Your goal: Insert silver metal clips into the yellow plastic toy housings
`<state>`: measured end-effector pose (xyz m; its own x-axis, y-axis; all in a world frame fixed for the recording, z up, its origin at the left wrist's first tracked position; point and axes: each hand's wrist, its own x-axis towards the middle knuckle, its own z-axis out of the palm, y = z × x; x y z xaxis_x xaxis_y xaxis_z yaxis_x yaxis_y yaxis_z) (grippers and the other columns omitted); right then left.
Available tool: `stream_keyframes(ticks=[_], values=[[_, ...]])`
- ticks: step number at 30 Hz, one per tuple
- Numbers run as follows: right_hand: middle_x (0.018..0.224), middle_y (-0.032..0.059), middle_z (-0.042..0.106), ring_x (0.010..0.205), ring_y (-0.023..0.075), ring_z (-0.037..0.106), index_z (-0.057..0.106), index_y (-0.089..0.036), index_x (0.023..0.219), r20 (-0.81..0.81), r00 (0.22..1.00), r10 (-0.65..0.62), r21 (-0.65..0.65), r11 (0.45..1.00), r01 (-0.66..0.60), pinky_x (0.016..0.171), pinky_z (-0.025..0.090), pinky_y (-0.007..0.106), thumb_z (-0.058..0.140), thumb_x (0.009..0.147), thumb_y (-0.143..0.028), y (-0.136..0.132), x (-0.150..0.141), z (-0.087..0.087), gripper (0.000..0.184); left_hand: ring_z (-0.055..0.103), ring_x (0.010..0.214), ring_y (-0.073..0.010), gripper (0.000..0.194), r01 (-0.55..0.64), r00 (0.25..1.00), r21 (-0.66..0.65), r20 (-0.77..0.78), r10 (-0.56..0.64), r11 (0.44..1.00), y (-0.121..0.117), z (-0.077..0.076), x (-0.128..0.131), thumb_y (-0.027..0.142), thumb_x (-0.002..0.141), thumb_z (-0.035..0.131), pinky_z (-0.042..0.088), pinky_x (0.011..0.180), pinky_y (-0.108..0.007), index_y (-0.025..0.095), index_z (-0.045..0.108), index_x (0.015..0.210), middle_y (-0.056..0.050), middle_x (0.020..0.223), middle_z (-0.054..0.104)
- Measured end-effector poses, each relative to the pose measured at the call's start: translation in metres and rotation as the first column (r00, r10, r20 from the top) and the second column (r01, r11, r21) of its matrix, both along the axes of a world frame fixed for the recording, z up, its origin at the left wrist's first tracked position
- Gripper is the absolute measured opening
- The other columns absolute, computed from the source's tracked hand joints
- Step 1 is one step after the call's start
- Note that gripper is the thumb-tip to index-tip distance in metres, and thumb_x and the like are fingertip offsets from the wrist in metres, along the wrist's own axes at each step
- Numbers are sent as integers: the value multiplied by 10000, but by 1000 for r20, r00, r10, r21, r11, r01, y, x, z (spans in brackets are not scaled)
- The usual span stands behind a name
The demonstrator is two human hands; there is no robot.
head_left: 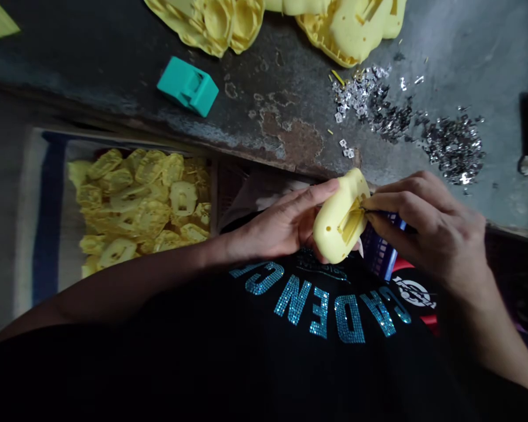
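My left hand (297,217) is wrapped round a rounded yellow plastic shell (328,237), held tilted in front of my chest. A slot-like recess with ribs runs along the side of the shell facing up. My right hand (426,225) pinches something small and dark at the end of this recess; my fingers hide most of it, and I cannot make out what it is. Small metal clips (363,94) lie in a loose heap on the bench beyond my hands, with a darker heap of metal pieces (453,146) to its right.
Larger yellow plastic shells (352,29) rest at the bench's far side. A teal plastic block (189,86) sits left on the worn metal bench (255,70). Below the bench edge at left, a container holds several yellow parts (145,199). A blue basket (381,249) is behind my hands.
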<state>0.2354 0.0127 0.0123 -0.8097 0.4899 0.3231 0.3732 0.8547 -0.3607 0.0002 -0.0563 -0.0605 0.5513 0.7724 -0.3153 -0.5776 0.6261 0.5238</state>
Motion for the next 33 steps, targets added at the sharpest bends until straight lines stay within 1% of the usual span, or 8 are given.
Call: stream_keyframes(ticks=[3, 9, 14, 18, 25, 29, 31, 33], values=[[1112, 69, 839, 919, 245, 763, 780, -264, 1232, 31, 1000, 2, 10, 1000, -3, 841, 655, 413, 772, 1065, -120, -1, 0, 2, 221, 844, 909, -274, 641, -4, 999, 7, -31, 5, 1000, -1, 1, 1, 718, 1033, 751, 744, 802, -420, 236, 790, 1454, -95, 1169, 870], [1100, 72, 828, 914, 243, 754, 783, -269, 1260, 23, 1000, 9, -1, 1000, -9, 842, 667, 412, 788, 1059, -111, -1, 0, 2, 255, 844, 864, -240, 624, -64, 996, 13, -59, 65, 998, -3, 2, 2, 706, 984, 840, 721, 775, -354, 258, 802, 1415, -79, 1158, 889], [1115, 84, 838, 927, 245, 781, 805, -262, 1289, -24, 1000, -3, -45, 999, 1, 837, 672, 408, 819, 1039, -109, -2, 3, -2, 293, 842, 856, -237, 614, -60, 997, 8, -45, 61, 998, -2, 1, 3, 719, 966, 852, 724, 768, -355, 257, 826, 1370, -73, 1127, 890], [1135, 72, 857, 949, 242, 806, 808, -274, 1299, -79, 996, -47, -99, 994, 39, 832, 675, 403, 838, 1028, -109, -5, 4, -6, 319, 845, 886, -251, 586, -43, 999, 1, -18, 43, 999, -2, -3, 3, 713, 984, 829, 733, 798, -381, 245, 831, 1336, -85, 1149, 888], [1082, 32, 861, 905, 217, 806, 815, -305, 1255, -188, 969, -159, -135, 982, 135, 816, 666, 389, 836, 1000, -43, -20, 3, -12, 366, 857, 995, -290, 686, -43, 999, -42, -14, 43, 998, -2, -6, 3, 748, 945, 856, 735, 823, -395, 252, 801, 1416, -101, 1284, 879], [1155, 59, 842, 1015, 257, 808, 836, -318, 1273, -188, 942, -278, -179, 953, 246, 864, 668, 418, 893, 998, -175, -20, 6, -19, 315, 857, 1023, -278, 685, -97, 995, -30, -40, 96, 995, -3, -1, 4, 731, 914, 904, 710, 762, -327, 248, 812, 1392, -103, 1284, 875], [1275, 87, 820, 1143, 299, 797, 817, -325, 1366, -156, 933, -326, -297, 916, 270, 872, 670, 432, 932, 988, -313, -15, 7, -22, 395, 853, 969, -251, 710, -123, 989, 2, -80, 123, 992, -5, 1, 4, 705, 897, 940, 688, 715, -291, 246, 801, 1420, -103, 1266, 875], [1367, 97, 794, 1213, 320, 784, 769, -337, 1472, -124, 940, -317, -453, 861, 230, 865, 674, 435, 928, 993, -430, -8, 7, -26, 513, 848, 918, -229, 727, -141, 982, 62, -117, 147, 988, -6, 1, 4, 661, 909, 957, 657, 679, -262, 260, 772, 1486, -97, 1249, 877]])
